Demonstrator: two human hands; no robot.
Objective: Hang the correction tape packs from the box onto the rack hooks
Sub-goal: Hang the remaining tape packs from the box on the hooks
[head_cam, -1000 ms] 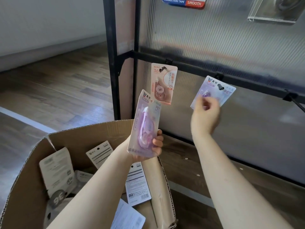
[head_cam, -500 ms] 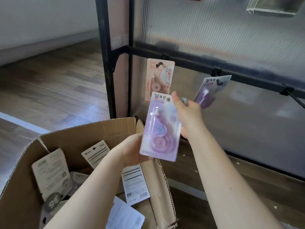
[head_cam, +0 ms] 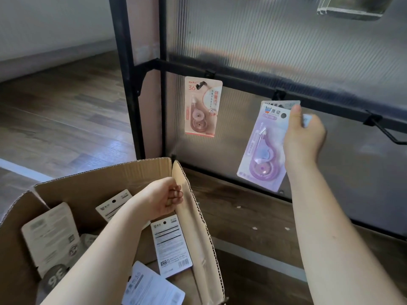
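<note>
1. Two hands: my left hand (head_cam: 164, 198) over the box, my right hand (head_cam: 305, 137) up at the rack.
2. One cardboard box (head_cam: 198, 219).
3. Three rack hooks: left hook (head_cam: 201, 84), middle hook (head_cam: 279, 95), right hook (head_cam: 387, 133).
4. One pink pack (head_cam: 202, 106) hanging.
5. One purple pack (head_cam: 263, 148) in my right hand (another sits behind it).
6. About five packs in the box, among them one barcode-side-up pack (head_cam: 170, 245).
</note>
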